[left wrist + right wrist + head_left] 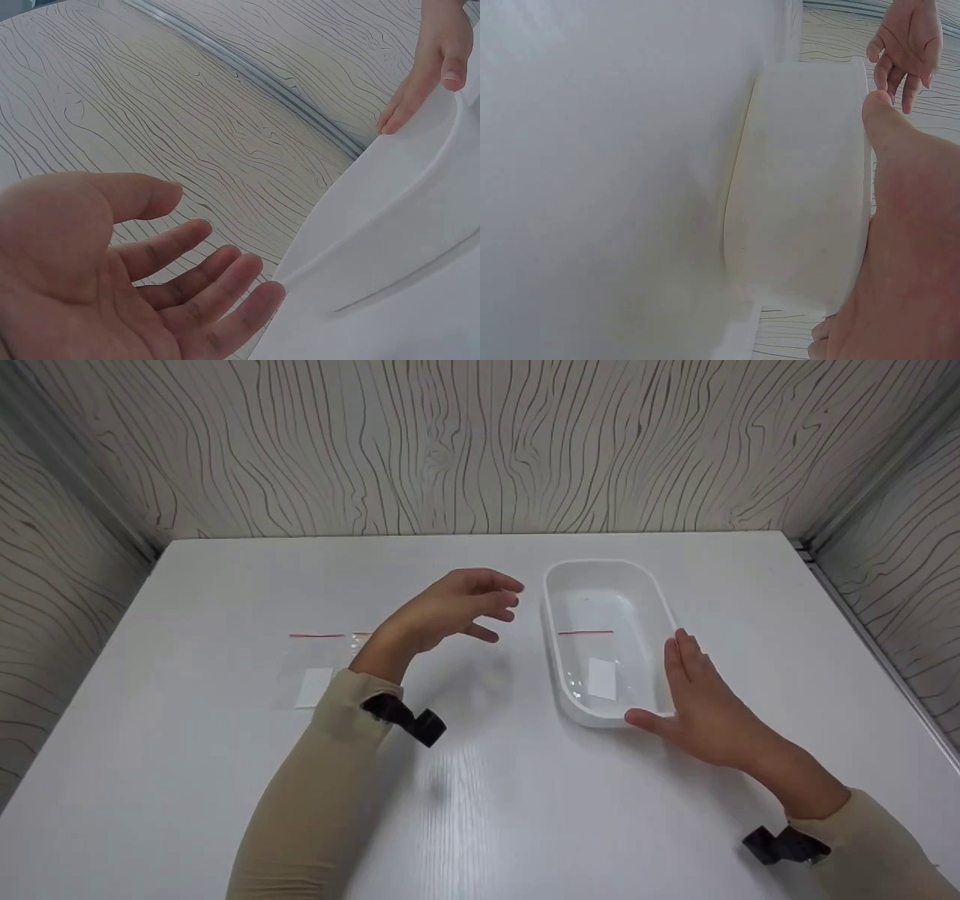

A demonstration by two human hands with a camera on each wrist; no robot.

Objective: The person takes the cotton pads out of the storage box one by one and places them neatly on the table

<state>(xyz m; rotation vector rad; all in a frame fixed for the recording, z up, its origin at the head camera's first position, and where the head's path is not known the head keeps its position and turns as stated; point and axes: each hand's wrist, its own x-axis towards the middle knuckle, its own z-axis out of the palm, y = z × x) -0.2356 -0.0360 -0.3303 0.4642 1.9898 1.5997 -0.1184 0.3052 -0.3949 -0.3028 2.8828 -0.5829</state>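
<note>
A white rounded plastic tub (pixel 611 641) sits on the table, right of centre. Inside it lies a clear zip bag (pixel 586 649) with a red strip along its top and a white paper piece (pixel 602 679). My right hand (pixel 709 712) rests against the tub's near right corner, thumb on the near rim and straight fingers along the right side. Left of the tub, my left hand (pixel 454 607) hangs in the air, fingers spread and slightly bent, holding nothing. In the left wrist view its palm (pixel 142 277) faces the camera.
Left of my left forearm, a clear zip bag (pixel 315 652) with a red strip and white paper lies flat. Another bag (pixel 360 641) is partly hidden behind that wrist. A wood-grain panel (pixel 435 450) stands behind the white table (pixel 517 810), with more panels at both sides.
</note>
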